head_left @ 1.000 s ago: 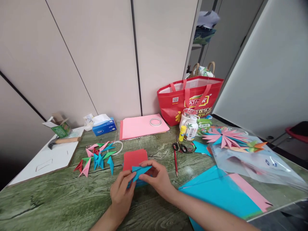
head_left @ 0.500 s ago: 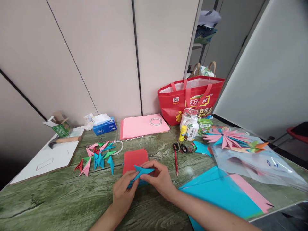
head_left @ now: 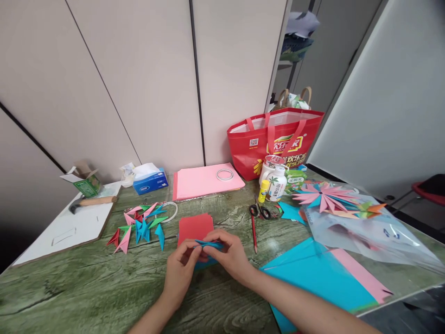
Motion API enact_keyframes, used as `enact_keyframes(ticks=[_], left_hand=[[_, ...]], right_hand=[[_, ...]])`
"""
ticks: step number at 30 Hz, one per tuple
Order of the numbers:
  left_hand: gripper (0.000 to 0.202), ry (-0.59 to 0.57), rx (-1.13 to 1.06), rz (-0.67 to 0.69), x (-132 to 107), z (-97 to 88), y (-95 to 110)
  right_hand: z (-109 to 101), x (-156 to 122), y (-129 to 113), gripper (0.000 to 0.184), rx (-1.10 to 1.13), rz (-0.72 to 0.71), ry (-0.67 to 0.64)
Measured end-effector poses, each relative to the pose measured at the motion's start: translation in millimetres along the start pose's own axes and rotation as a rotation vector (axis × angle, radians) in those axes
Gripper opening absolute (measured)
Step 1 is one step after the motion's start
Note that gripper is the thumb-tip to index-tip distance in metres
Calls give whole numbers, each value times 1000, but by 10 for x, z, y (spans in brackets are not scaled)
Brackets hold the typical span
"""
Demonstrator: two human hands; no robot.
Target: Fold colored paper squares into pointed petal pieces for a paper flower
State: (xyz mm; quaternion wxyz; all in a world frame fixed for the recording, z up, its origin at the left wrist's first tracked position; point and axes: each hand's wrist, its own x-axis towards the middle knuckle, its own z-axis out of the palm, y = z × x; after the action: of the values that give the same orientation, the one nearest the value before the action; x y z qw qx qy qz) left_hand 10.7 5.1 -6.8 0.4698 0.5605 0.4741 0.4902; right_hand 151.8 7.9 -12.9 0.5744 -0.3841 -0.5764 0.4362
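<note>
Between my fingertips is a folded piece of blue paper [head_left: 210,244], seen nearly edge-on. My left hand [head_left: 182,266] pinches its left side with thumb and fingers closed. On the right side my right hand [head_left: 229,255] pinches it the same way. Under and behind the hands lies a stack of red paper squares [head_left: 196,227], with blue paper [head_left: 206,263] showing at its near edge. To the left sits a loose pile of folded paper pieces [head_left: 142,227] in blue, pink, red and green, beside a white ring [head_left: 171,212].
Black-handled scissors [head_left: 260,211], a red pencil [head_left: 254,234] and a yellow glue stick [head_left: 263,190] lie or stand right of centre. Large blue sheets [head_left: 316,273] cover the right front. Behind are pink sheets [head_left: 205,182], a tissue box [head_left: 150,182] and a red bag [head_left: 243,153]. A hammer [head_left: 93,201] rests left.
The blue paper has turned from showing its pointed, spread shape to nearly edge-on. Both hands have drawn closer together around it.
</note>
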Motion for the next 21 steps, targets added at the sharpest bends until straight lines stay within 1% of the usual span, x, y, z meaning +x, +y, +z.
enact_keyframes(ticks=[3, 5, 7, 10, 13, 17, 18, 21], left_hand=[[22, 75, -66, -8, 5, 4, -24], [24, 94, -68, 0, 3, 1, -31], [17, 102, -43, 13, 0, -6, -26], [9, 129, -22, 78, -1, -16, -11], [7, 119, -33, 118, 8, -24, -19], [12, 102, -120, 45, 25, -33, -59], [11, 100, -134, 36, 29, -34, -64], [6, 81, -151, 59, 31, -32, -53]], right_hand=[[11, -5, 18, 13, 35, 39, 15], [16, -8, 22, 11, 16, 42, 27], [18, -10, 24, 9, -26, 22, 30], [14, -13, 35, 10, -104, -44, 15], [2, -18, 50, 10, -144, -100, 7], [-13, -17, 30, 6, -189, -111, 17], [-15, -16, 18, 6, -204, -114, 10], [-12, -14, -14, 6, -250, -143, -26]])
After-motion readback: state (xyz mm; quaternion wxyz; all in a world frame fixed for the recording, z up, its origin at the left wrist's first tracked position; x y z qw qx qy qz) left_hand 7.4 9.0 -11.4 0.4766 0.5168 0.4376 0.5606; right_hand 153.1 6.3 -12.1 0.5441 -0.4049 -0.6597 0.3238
